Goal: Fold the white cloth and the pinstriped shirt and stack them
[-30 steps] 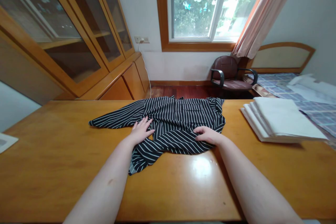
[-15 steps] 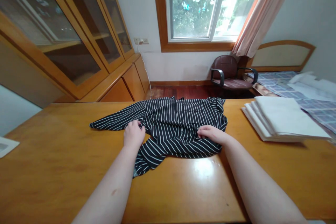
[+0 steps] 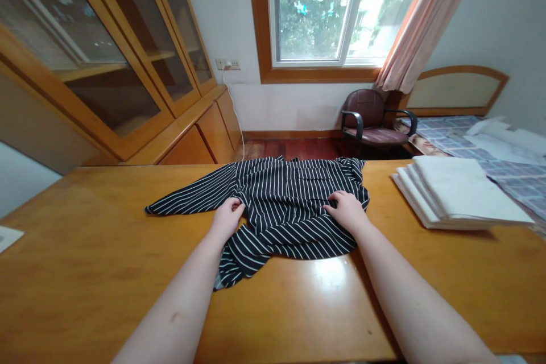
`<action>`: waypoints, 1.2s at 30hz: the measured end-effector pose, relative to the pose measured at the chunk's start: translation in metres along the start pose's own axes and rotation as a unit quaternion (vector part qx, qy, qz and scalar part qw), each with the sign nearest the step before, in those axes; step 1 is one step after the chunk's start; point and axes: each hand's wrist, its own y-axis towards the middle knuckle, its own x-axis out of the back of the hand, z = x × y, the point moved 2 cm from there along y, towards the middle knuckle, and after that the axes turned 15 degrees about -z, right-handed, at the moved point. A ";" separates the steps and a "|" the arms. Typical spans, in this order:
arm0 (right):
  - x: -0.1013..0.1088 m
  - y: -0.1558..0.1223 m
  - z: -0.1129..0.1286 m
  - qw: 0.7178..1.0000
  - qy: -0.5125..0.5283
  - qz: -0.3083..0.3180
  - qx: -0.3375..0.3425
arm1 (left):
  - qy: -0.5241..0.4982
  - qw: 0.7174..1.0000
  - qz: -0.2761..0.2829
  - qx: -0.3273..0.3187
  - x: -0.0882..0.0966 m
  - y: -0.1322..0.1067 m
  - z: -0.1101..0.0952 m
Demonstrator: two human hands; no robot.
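Observation:
A black shirt with white stripes (image 3: 281,205) lies rumpled on the wooden table (image 3: 290,313). One sleeve stretches out to the left, while another folded part of the cloth points toward me at lower left. At the shirt's left side, just under that outstretched sleeve, my left hand (image 3: 229,217) pinches the fabric edge between thumb and fingers. My right hand (image 3: 347,211) rests on the right part of the shirt, its fingers bent and a little apart on the cloth. Its fingertips touch the stripes, and no gripped fold shows between them.
A stack of white folded sheets (image 3: 460,193) sits on the table at right. A white card (image 3: 8,238) lies at the left edge. Beyond the table stand a glass-door cabinet (image 3: 166,108), a maroon armchair (image 3: 371,116) and a bed (image 3: 512,153).
My left hand has moved right and is at the shirt's side edge. My right hand has shifted slightly up and right, its fingers more spread. The lower fold of cloth lies a bit flatter.

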 end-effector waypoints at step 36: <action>0.020 -0.010 0.031 0.951 0.267 0.109 0.114 | -0.265 0.905 0.301 0.142 0.041 -0.013 -0.006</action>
